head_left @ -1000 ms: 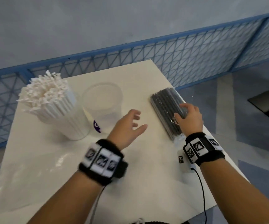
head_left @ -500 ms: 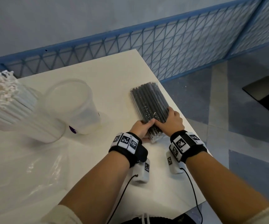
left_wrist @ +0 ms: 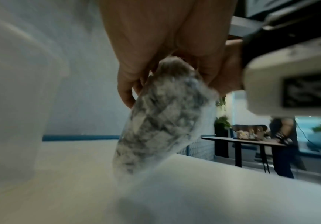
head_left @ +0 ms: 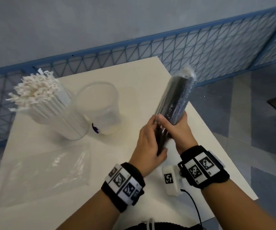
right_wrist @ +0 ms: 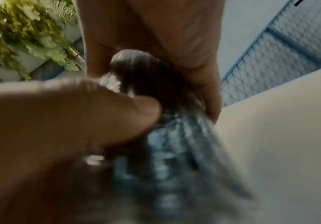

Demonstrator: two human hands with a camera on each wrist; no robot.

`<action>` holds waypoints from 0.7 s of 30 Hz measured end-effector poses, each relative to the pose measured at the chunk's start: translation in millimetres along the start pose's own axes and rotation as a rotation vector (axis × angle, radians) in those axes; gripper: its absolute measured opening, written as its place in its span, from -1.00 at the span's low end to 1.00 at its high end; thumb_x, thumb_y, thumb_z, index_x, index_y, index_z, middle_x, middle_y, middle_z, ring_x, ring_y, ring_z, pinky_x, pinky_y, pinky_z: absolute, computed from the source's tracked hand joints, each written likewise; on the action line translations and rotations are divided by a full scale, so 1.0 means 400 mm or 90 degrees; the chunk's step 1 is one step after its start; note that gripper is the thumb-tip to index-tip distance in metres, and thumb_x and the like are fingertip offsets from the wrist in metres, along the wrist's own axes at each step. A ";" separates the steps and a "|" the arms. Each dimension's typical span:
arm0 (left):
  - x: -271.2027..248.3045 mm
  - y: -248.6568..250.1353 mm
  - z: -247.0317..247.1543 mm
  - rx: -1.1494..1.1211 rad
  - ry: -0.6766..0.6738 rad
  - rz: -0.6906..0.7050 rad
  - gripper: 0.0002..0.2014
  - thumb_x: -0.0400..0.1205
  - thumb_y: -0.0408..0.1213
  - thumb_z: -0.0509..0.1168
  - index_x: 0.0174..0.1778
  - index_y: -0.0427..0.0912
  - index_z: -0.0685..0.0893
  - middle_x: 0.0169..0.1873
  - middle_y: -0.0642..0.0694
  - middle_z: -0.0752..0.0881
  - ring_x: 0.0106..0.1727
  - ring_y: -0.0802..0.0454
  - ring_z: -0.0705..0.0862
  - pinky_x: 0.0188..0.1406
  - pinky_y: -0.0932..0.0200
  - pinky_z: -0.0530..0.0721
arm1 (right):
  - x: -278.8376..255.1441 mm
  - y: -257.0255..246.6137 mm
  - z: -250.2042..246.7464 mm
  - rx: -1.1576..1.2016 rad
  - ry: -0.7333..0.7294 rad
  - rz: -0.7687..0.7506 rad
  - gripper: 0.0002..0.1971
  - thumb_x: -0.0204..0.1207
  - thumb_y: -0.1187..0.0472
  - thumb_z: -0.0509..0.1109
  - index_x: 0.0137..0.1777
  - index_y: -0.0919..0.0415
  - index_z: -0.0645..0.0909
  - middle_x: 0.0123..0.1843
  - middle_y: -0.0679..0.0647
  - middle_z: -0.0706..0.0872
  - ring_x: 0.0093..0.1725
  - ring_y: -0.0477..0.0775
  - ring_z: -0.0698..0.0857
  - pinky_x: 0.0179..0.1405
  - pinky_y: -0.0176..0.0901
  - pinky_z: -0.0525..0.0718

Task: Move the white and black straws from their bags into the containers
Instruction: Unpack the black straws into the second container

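gripping bag of black straws (head_left: 173,103) near-end, left hand (head_left: 148,140) and right hand (head_left: 177,130), tilting up probably for opening.

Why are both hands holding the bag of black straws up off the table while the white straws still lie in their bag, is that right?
Not quite. Both hands, left hand and right hand, do hold the bag of black straws off the table, but the head view shows the white straws already standing in a container, with an empty bag lying flat.
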State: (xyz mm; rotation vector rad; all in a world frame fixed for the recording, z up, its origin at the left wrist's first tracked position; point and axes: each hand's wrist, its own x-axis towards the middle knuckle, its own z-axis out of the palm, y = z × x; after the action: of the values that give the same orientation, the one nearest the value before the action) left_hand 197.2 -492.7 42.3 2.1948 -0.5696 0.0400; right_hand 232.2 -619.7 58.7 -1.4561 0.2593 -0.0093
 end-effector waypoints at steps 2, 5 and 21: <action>-0.043 -0.008 -0.025 0.025 0.011 0.039 -0.20 0.43 -0.05 0.35 0.51 0.02 0.04 0.62 -0.16 0.09 0.58 0.00 0.17 0.56 0.30 0.17 | -0.017 -0.006 0.016 0.018 -0.027 -0.032 -0.18 0.15 0.10 0.64 0.40 0.15 0.34 0.23 0.11 0.67 0.18 0.04 0.71 0.15 -0.08 0.69; -0.093 -0.043 -0.094 -0.027 0.053 -0.014 -0.19 0.34 0.14 0.43 0.42 0.10 0.13 0.52 0.01 0.17 0.55 0.05 0.21 0.53 0.42 0.14 | -0.046 0.010 0.021 0.042 -0.123 -0.017 -0.20 0.09 0.10 0.56 0.38 0.28 0.42 0.18 0.15 0.74 0.17 0.07 0.72 0.12 -0.14 0.70; -0.232 -0.131 -0.427 -0.540 0.296 -0.257 -0.29 0.25 -0.33 0.64 0.30 -0.26 0.51 0.09 -0.16 0.75 0.11 -0.02 0.75 0.06 0.12 0.74 | -0.136 0.029 0.244 -0.046 -0.438 0.010 -0.56 0.37 0.11 0.47 0.26 0.07 0.55 0.16 -0.05 0.74 0.20 -0.06 0.70 0.16 -0.25 0.63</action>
State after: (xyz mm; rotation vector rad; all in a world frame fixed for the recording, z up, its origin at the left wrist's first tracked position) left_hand 163.9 -300.7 93.0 1.3598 0.1284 0.0745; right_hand 195.2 -514.0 65.6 -1.4431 -0.2939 0.5096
